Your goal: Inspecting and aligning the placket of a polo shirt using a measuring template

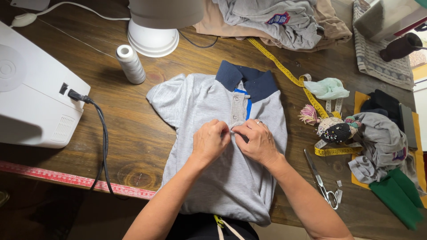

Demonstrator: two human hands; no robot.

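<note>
Our left hand (210, 141) and right hand (255, 141) pinch the grey polo shirt (222, 178) placket closed; loosening, we probably let it bunch.

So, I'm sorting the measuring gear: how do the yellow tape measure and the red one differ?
The yellow tape measure winds loosely across the table's right side, partly under the pincushion; the red tape measure lies straight along the table's near edge, left of the grey polo shirt. Both lie flat.
</note>
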